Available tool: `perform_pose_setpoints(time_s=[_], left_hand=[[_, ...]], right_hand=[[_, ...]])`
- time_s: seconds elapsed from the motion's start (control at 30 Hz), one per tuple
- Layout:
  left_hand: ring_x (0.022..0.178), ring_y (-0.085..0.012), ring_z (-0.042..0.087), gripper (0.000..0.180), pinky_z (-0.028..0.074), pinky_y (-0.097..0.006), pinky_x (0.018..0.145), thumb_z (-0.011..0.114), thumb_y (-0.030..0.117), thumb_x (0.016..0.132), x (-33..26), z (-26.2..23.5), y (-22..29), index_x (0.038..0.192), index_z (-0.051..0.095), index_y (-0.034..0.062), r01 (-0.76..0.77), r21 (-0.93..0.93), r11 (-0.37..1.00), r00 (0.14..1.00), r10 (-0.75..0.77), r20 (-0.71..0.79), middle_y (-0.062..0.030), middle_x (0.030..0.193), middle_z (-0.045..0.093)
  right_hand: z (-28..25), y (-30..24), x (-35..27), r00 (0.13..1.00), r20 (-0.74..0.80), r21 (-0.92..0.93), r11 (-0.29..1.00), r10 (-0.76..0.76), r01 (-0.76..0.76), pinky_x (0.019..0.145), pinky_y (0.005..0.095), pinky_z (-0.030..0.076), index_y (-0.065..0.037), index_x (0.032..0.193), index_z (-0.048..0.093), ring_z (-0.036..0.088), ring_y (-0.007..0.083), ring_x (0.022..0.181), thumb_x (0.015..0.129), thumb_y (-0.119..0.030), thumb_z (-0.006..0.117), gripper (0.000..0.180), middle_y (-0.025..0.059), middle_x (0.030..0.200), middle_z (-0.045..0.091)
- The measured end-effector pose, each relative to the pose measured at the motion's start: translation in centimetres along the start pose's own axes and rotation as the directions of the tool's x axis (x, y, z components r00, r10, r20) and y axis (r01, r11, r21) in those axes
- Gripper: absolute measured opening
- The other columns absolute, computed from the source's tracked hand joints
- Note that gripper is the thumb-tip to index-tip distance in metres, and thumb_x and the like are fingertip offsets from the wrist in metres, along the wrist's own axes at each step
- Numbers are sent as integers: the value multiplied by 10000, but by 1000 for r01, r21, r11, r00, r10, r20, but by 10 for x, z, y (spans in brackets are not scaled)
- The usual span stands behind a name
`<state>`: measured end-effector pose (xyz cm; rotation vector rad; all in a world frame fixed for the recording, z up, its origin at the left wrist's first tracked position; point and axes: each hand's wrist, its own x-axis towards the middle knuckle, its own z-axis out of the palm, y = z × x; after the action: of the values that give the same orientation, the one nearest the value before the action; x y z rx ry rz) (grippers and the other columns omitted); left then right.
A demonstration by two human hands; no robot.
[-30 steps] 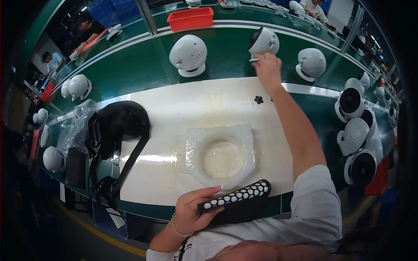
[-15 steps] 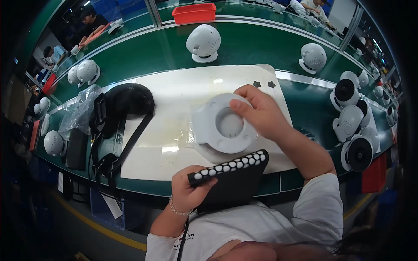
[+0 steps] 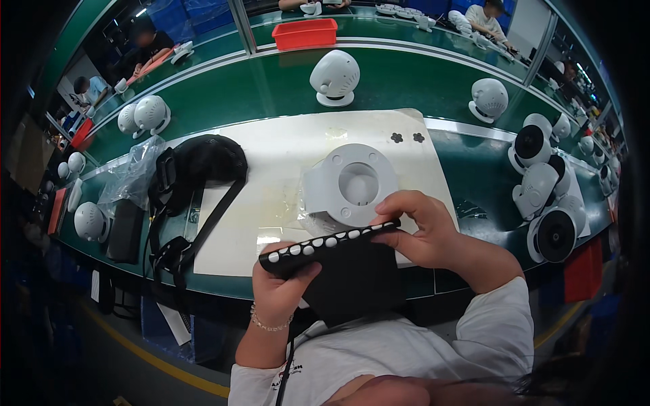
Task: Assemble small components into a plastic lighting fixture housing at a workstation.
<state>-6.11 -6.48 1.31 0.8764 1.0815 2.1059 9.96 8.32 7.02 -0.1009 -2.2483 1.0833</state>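
Note:
In front of my body my left hand [image 3: 281, 291] grips the left end of a black sheet [image 3: 355, 277], bent over so that a row of white round pads [image 3: 319, 245] lines its upper edge. At the right end of that edge, my right hand [image 3: 423, 233] has thumb and fingers pinched; whether a single pad is between the fingertips cannot be made out. Just beyond the sheet a white appliance [image 3: 318, 189] lies with its round base [image 3: 384, 183] facing up. The base has a deep central recess and small round dimples in its ring.
The appliance rests on a pale mat [image 3: 271, 155] with two dark flower-shaped spots. A black strapped bag [image 3: 210, 159] and clear plastic bag [image 3: 128, 172] lie left. White round-headed units [image 3: 335, 78] stand beyond; several more [image 3: 555, 233] crowd the right. A red bin [image 3: 305, 34] is farther back.
My right hand has left the appliance's base and come down to the right end of the black sheet. My left hand has shifted slightly left and down with the sheet.

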Motion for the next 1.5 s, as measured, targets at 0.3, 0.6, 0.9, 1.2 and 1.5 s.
perform_pose_setpoints(time_s=[0.3, 0.6, 0.9, 1.2, 1.5], left_hand=[[608, -40, 460, 163, 364, -176, 531, 657, -104, 680, 2, -7, -4, 798, 573, -30, -79, 164, 983, 996, 72, 48, 15, 689, 534], [571, -40, 441, 113, 336, -176, 499, 627, -119, 678, 3, -4, 0, 736, 571, -39, -54, 195, 979, 996, 39, 80, 10, 629, 508], [516, -75, 446, 89, 340, -202, 474, 646, -72, 660, 3, 3, -1, 681, 569, -31, -99, 298, 950, 990, 65, 122, -26, 585, 518], [513, -93, 450, 93, 337, -213, 475, 655, -57, 656, 10, -4, -2, 689, 574, -24, 29, 333, 942, 985, -84, 152, -34, 594, 529], [811, -213, 566, 189, 465, -276, 694, 700, -20, 628, 26, -5, -16, 693, 525, 7, -389, 409, 826, 899, 244, 363, -184, 1288, 360]], right_hand=[[-16, -4, 9, 1000, 18, -41, 999, 2, -2, 725, 291, 456, -55, 876, 541, 590, 202, 858, 703, -28, 675, 221, 86, 903, 595], [-7, -9, 11, 920, 59, -400, 835, -388, 378, 661, 310, 418, -95, 932, 577, 558, 213, 837, 648, 3, 666, 313, 43, 850, 579], [8, -13, 19, 840, 57, -216, 815, -540, 538, 576, 303, 422, -92, 1071, 552, 554, 208, 695, 685, 15, 591, 403, 66, 824, 539], [-5, 7, 20, 962, -86, 19, 965, -257, 260, 621, 250, 432, -100, 1159, 425, 514, 142, 752, 691, 128, 529, 531, 59, 926, 494], [-22, 22, 63, 966, -164, 185, 968, 200, -169, 707, 225, 429, -118, 1280, 236, 467, 117, 830, 767, 73, 463, 593, 108, 1032, 438]])
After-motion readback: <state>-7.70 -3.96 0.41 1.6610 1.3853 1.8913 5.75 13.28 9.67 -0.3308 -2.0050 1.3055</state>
